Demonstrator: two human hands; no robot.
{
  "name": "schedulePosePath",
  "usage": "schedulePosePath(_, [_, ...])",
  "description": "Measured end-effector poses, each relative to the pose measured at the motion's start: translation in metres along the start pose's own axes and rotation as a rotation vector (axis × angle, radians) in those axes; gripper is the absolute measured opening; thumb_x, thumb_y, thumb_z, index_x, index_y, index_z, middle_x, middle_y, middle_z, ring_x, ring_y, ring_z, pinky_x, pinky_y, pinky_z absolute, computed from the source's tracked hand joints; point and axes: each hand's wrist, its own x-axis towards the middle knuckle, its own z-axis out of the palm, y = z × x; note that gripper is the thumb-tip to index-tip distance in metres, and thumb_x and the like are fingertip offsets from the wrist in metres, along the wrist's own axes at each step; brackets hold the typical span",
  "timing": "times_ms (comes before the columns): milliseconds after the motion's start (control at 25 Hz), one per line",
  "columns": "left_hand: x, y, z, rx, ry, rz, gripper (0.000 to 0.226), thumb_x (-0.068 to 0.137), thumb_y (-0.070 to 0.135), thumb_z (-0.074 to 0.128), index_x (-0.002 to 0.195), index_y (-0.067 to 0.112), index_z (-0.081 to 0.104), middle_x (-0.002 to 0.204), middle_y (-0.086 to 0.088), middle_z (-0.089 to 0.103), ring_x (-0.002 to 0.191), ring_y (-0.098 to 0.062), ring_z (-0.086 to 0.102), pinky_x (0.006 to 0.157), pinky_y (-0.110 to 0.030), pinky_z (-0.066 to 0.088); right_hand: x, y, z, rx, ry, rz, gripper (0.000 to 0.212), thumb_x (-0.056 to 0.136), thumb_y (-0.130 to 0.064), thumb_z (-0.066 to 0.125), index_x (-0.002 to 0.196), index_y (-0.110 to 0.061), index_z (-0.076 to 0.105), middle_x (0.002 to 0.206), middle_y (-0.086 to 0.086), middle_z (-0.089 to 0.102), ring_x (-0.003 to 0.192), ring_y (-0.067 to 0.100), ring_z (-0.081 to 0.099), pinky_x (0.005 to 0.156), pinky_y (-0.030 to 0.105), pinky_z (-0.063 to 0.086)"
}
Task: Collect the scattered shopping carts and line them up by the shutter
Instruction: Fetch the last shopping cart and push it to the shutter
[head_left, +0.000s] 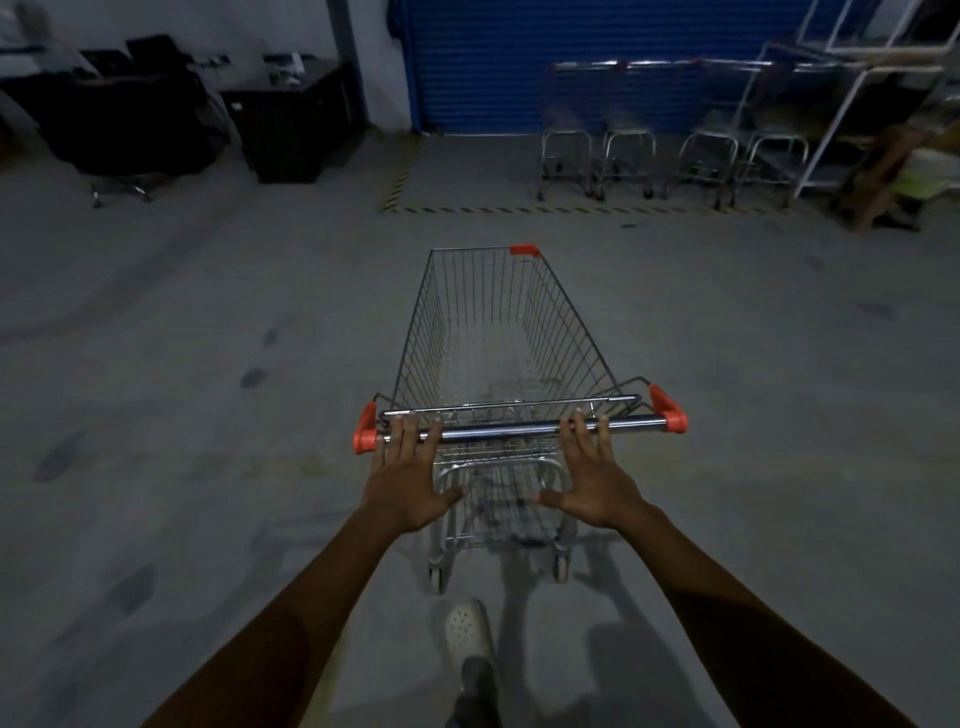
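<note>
Both forearms bare, no sleeves in view, no watch or rings seen on the left hand (410, 480) or right hand (592, 480). One foot wears a pale perforated clog-type shoe (467, 626); dark trouser leg (478, 691) just behind the shoe.

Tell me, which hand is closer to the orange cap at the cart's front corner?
Right. The cap sits on the basket's far right corner; the right hand is nearly straight behind it on the handle, the left hand farther left.

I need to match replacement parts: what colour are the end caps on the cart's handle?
Orange-red, on both end caps of the cart's handle; the head view shows them clearly.
</note>
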Motion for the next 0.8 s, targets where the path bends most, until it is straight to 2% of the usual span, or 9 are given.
schedulePosePath(160, [0.191,-0.028,-0.003,-0.004,-0.055,-0.012,0.099,0.078,0.076,0.048,0.154,0.026,0.008,0.161,-0.013,0.005,0.149,-0.033,-0.002,0.118,-0.051,-0.001,0.177,0.028,-0.053,0.007,0.058,0.039,0.109,0.081,-0.062,0.063,0.154,-0.021,-0.007,0.162,-0.001,-0.016,0.145,0.029,-0.027,0.119,0.052,0.012])
schedulePosePath(240, [0.280,-0.039,-0.008,0.005,-0.137,-0.021,0.098,0.080,0.074,0.049,0.154,0.028,0.005,0.162,-0.013,0.001,0.149,-0.032,-0.004,0.118,-0.050,-0.002,0.255,0.038,-0.086,0.028,0.028,0.067,0.106,0.082,-0.061,0.063,0.155,-0.022,-0.004,0.162,-0.002,-0.015,0.147,0.028,-0.023,0.120,0.052,0.012])
schedulePosePath(320, [0.367,-0.050,-0.016,0.012,-0.209,-0.015,0.098,0.081,0.073,0.050,0.154,0.030,0.000,0.162,-0.014,-0.002,0.149,-0.032,-0.006,0.118,-0.050,-0.002,0.330,0.052,-0.118,0.053,-0.042,0.081,0.105,0.082,-0.058,0.064,0.155,-0.021,-0.002,0.161,-0.002,-0.020,0.148,0.029,-0.016,0.120,0.048,0.012])
schedulePosePath(440, [0.477,-0.059,-0.019,-0.021,-0.279,-0.012,0.102,0.079,0.073,0.052,0.153,0.030,-0.004,0.161,-0.014,-0.009,0.148,-0.032,-0.012,0.119,-0.050,-0.002,0.424,0.079,-0.147,0.109,-0.087,0.064,0.101,0.081,-0.056,0.067,0.155,-0.024,0.008,0.156,-0.003,-0.033,0.149,0.037,-0.001,0.118,0.047,0.022])
schedulePosePath(560, [0.585,-0.063,-0.007,-0.015,-0.207,-0.014,0.113,0.064,0.087,0.035,0.153,0.030,-0.006,0.162,-0.012,-0.009,0.148,-0.032,-0.014,0.119,-0.050,-0.003,0.534,0.112,-0.170,0.107,-0.028,0.049,0.098,0.078,-0.055,0.069,0.154,-0.030,0.012,0.153,-0.009,-0.037,0.148,0.038,-0.006,0.117,0.049,0.023])
schedulePosePath(640, [0.653,-0.066,0.002,0.014,-0.108,-0.028,0.116,0.058,0.087,0.027,0.154,0.028,-0.001,0.162,-0.012,-0.002,0.148,-0.034,-0.009,0.119,-0.052,0.000,0.603,0.131,-0.188,0.086,0.026,0.011,0.100,0.079,-0.054,0.069,0.155,-0.028,0.009,0.154,-0.011,-0.035,0.149,0.036,-0.004,0.118,0.048,0.023])
schedulePosePath(800, [0.826,-0.061,0.011,0.058,-0.042,-0.085,0.103,0.072,0.075,0.047,0.154,0.023,0.011,0.159,-0.016,0.014,0.147,-0.037,0.005,0.119,-0.051,0.006,0.774,0.187,-0.251,0.082,0.053,-0.028,0.104,0.081,-0.053,0.067,0.155,-0.022,0.001,0.159,-0.011,-0.021,0.149,0.035,0.002,0.119,0.048,0.018])
